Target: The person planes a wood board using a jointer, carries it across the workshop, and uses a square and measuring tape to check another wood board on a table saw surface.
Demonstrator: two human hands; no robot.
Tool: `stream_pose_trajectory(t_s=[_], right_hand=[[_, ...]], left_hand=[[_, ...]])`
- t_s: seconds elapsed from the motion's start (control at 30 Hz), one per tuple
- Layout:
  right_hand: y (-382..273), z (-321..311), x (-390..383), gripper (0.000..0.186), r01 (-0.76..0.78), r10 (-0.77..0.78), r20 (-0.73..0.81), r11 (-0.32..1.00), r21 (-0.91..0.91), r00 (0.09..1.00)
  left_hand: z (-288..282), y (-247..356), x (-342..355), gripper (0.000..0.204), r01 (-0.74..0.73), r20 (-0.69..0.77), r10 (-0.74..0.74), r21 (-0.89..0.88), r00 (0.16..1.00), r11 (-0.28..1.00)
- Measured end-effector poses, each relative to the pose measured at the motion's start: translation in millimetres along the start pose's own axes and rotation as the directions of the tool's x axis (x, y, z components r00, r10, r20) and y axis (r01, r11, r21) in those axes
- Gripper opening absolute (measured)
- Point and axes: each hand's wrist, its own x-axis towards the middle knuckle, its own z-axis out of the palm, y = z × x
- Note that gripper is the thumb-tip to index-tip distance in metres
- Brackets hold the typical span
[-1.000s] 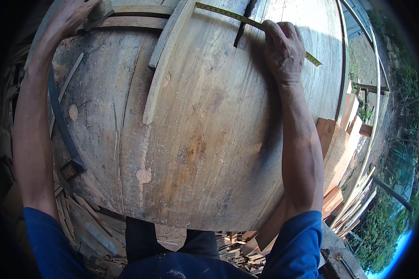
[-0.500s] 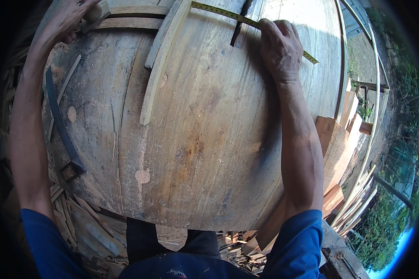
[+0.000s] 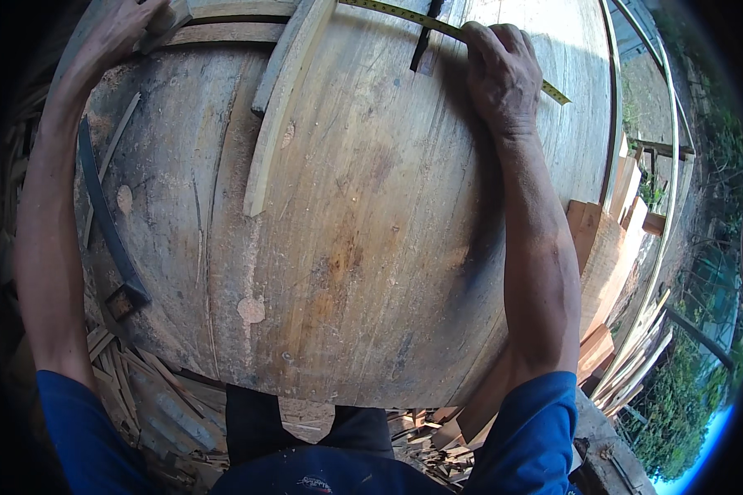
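Note:
My right hand (image 3: 505,76) is closed around a yellow tape measure blade (image 3: 413,16) above the far part of the wooden workbench (image 3: 363,272). The blade slants down to the right, and its free end sticks out past my fist. On the left, its visible part starts beside a long pale wooden strip (image 3: 282,107) lying on the bench. At the far left, my left hand (image 3: 124,33) grips the end of a wooden piece (image 3: 169,21), though the frame's upper edge cuts off some fingers. Two wooden rails (image 3: 231,33) run from near that piece toward the strip.
A dark metal square (image 3: 107,214) and a thin wood sliver (image 3: 120,136) lie at the bench's left. A narrow dark slot (image 3: 425,45) crosses the far side. Reddish boards (image 3: 603,247) lean at the right; scrap wood (image 3: 153,396) litters the ground below.
The bench and the things on it sit slightly higher in the picture. My right hand has shifted a little up and right, still on the blade. My left hand keeps its grip.

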Motion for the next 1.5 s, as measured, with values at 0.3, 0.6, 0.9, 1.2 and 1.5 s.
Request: stream_pose_trajectory(t_s=[0.3, 0.6, 0.9, 1.2, 1.5], right_hand=[[-3.6, 3.4, 4.6, 0.018, 0.024, -0.023, -0.021, 1.000, 0.002, 1.000], [-4.2, -2.6, 4.5, 0.018, -0.003, 0.003, 0.026, 1.000, 0.008, 1.000], [-4.7, -6.7, 6.4, 0.017, -0.153, 0.148, -0.041, 0.973, -0.176, 0.988], [85.3, 42.2, 57.4, 0.015, -0.315, 0.265, -0.195, 0.898, -0.307, 0.944], [113.1, 78.2, 91.7, 0.017, -0.209, 0.244, 0.177, 0.959, -0.191, 0.954]], left_hand=[[9.0, -65.7, 38.4, 0.060, -0.213, -0.132, 0.275, 0.357, 0.953, 0.910], [-14.6, -83.6, 32.2, 0.050, -0.371, 0.107, 0.365, 0.050, 0.925, 0.927], [105.4, 5.0, -8.9, 0.049, -0.530, -0.232, 0.613, 0.334, 0.755, 0.779], [116.7, 12.8, -7.8, 0.077, -0.551, -0.123, 0.598, 0.277, 0.792, 0.787], [108.9, 17.1, -12.6, 0.087, -0.480, -0.076, 0.502, 0.199, 0.862, 0.854]])
